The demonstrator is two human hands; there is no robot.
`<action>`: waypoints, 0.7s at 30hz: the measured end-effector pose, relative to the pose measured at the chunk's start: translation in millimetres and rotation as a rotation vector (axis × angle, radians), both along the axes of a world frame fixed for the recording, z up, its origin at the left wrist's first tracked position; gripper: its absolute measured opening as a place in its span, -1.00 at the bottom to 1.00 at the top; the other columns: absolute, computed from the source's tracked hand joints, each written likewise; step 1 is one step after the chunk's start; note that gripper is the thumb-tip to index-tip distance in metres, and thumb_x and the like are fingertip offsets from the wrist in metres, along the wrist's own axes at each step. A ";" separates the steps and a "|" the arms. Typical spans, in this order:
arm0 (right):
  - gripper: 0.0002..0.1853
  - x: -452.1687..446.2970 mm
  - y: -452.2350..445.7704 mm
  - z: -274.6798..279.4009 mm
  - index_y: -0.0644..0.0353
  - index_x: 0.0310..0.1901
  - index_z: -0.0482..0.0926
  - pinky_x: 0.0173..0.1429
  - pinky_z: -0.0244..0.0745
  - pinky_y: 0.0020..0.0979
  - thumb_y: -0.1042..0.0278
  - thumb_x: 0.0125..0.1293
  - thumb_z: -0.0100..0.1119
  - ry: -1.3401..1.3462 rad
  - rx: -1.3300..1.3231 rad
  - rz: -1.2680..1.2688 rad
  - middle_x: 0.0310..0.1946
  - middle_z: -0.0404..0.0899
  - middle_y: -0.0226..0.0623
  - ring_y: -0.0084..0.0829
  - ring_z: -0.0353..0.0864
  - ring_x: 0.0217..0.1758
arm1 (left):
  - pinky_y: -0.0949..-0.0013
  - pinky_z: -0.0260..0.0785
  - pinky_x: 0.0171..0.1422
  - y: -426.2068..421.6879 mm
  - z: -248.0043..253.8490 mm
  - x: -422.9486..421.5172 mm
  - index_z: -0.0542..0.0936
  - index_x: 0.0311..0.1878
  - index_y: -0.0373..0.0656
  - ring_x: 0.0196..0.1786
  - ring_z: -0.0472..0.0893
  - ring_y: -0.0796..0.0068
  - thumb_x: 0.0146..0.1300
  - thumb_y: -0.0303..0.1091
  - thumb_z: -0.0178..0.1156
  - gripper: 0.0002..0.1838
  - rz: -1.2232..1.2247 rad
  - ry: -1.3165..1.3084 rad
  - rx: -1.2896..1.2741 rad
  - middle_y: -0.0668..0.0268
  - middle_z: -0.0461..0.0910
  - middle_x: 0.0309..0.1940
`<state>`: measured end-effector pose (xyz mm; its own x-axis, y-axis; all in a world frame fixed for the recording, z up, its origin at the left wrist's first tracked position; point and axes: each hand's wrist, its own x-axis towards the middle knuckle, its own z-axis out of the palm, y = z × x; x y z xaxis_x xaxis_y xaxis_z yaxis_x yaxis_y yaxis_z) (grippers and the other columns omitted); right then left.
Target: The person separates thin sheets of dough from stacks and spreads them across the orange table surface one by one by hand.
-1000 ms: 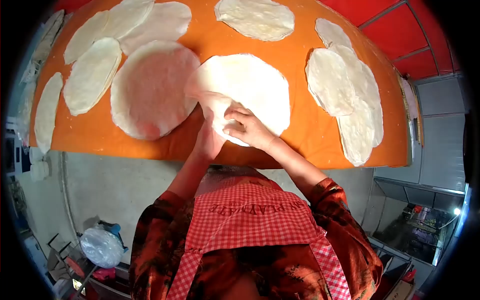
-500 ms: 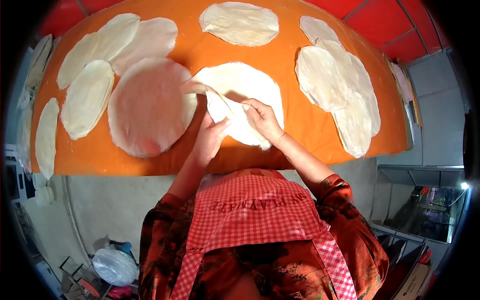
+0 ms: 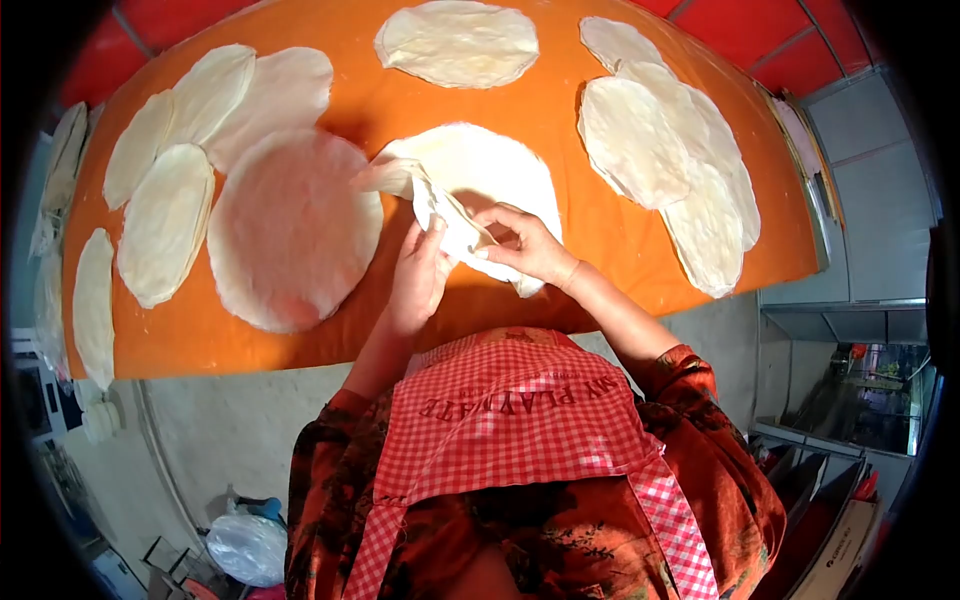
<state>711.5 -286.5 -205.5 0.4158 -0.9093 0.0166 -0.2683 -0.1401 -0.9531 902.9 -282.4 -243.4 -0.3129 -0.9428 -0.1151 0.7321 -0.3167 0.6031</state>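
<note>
My left hand (image 3: 421,280) is closed on the near left side of a thin, pale flatbread (image 3: 436,207), its thumb pointing up along the edge. My right hand (image 3: 533,247) pinches the same sheet at its right part with curled fingers. The held flatbread is lifted and partly folded between the hands, and its far left corner sticks out. Beneath it, a round stack of flatbreads (image 3: 500,165) lies on the orange cloth (image 3: 350,345). To the left lies a large round flatbread (image 3: 295,235), partly in shadow. Fingers under the held sheet are hidden.
Flatbread piles lie at the right (image 3: 635,140), far middle (image 3: 457,45) and left (image 3: 165,225) of the table. A narrow piece (image 3: 95,310) hangs near the left front edge. A plastic-covered round thing (image 3: 246,550) stands below on the floor side.
The held flatbread is folded and gathered more tightly between my hands. My right fingers have curled in and pinch lower on the sheet. The whole view has tilted slightly.
</note>
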 end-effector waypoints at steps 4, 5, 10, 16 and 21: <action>-0.60 0.0 2.1 4.6 0.20 0.11 0.52 0.10 0.52 -0.44 0.41 0.24 0.32 0.029 0.042 0.006 -0.03 0.55 -0.33 -0.47 0.51 0.12 | 0.21 0.36 0.31 -0.9 2.7 -3.4 0.28 0.32 -0.18 0.21 0.48 0.40 0.51 -0.25 -0.07 -0.60 0.014 -0.018 -0.021 0.23 0.47 0.15; -0.61 -1.7 1.7 2.0 0.21 0.11 0.52 0.11 0.51 -0.43 0.42 0.25 0.30 0.010 0.044 0.017 -0.02 0.55 -0.33 -0.48 0.51 0.11 | 0.21 0.36 0.30 -0.4 2.9 -3.6 0.28 0.33 -0.18 0.20 0.48 0.40 0.51 -0.27 -0.07 -0.60 0.007 -0.026 -0.027 0.24 0.47 0.15; -0.67 -10.5 -0.3 -20.1 0.24 0.12 0.54 0.15 0.47 -0.45 0.43 0.33 0.19 -0.098 0.129 0.019 -0.02 0.59 -0.35 -0.53 0.53 0.06 | 0.23 0.36 0.30 5.3 9.6 -7.9 0.23 0.35 -0.15 0.18 0.48 0.44 0.49 -0.32 -0.05 -0.58 0.016 -0.162 -0.052 0.26 0.45 0.14; -0.69 -16.7 -0.2 -31.5 0.27 0.11 0.56 0.09 0.47 -0.50 0.41 0.38 0.08 -0.245 0.366 -0.029 -0.12 0.62 -0.39 -0.55 0.56 0.00 | 0.30 0.35 0.27 8.5 23.7 -12.5 0.25 0.33 -0.20 0.16 0.46 0.47 0.36 -0.44 0.00 -0.53 0.024 -0.282 -0.015 0.28 0.44 0.11; -0.68 14.6 8.7 -33.0 0.29 0.05 0.59 0.05 0.50 -0.40 0.51 0.29 0.00 0.115 -0.067 -0.102 -0.20 0.65 -0.10 -0.31 0.63 -0.07 | 0.36 0.35 0.14 10.6 -6.4 -10.8 0.39 0.17 -0.36 0.02 0.47 0.42 0.17 -0.53 -0.01 -0.55 0.194 -0.474 -0.173 0.24 0.48 -0.03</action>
